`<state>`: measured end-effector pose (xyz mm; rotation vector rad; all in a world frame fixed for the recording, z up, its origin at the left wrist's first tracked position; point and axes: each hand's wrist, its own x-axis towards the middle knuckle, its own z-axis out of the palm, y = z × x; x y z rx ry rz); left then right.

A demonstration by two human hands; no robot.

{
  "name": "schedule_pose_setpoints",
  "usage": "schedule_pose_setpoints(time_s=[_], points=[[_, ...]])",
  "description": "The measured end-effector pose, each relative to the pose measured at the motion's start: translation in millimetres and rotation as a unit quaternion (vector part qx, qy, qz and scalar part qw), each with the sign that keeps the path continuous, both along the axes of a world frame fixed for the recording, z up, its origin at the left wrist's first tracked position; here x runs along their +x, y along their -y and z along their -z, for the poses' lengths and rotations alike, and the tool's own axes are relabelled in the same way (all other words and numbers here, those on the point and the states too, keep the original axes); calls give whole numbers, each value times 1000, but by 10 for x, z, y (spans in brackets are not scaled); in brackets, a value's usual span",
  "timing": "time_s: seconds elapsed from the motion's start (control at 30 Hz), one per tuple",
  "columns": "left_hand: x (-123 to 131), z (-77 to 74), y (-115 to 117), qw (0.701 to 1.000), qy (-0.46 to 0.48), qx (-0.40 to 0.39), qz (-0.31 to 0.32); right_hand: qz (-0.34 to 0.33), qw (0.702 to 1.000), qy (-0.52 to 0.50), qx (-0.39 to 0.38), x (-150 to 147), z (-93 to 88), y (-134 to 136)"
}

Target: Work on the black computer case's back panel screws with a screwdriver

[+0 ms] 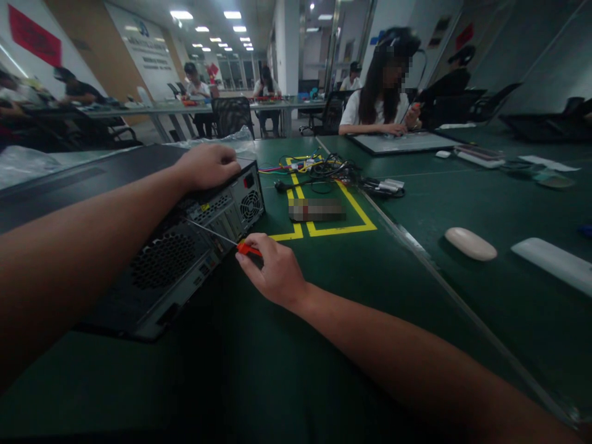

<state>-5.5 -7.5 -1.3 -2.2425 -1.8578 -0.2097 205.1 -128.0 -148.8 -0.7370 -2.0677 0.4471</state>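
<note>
A black desktop computer case (139,179) lies on the green table at the left, its rear panel facing me with a round fan grille (250,206) and a honeycomb vent (161,256). My left hand (208,166) rests on the case's top near the rear edge, fingers curled against it. In my right hand (277,271) is a screwdriver (250,248) with an orange-red handle, pinched between thumb and fingers. Its long thin shaft points left, at the rear panel beside the honeycomb vent. Whether the tip sits in a screw is too small to tell.
Beyond the case lies a tangle of black cables (333,169). A blurred dark object (319,209) sits by yellow tape (342,232). To the right are a computer mouse (470,243) and a white bar (555,258). Across the table a person (382,108) works at a flat panel (411,142).
</note>
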Motion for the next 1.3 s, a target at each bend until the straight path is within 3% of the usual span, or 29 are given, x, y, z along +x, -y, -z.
schedule_pose_setpoints(time_s=[1.3], points=[[-30,-1,-28,1000,-5,1,9,0,1000,-12,-24,-2,-48,19]])
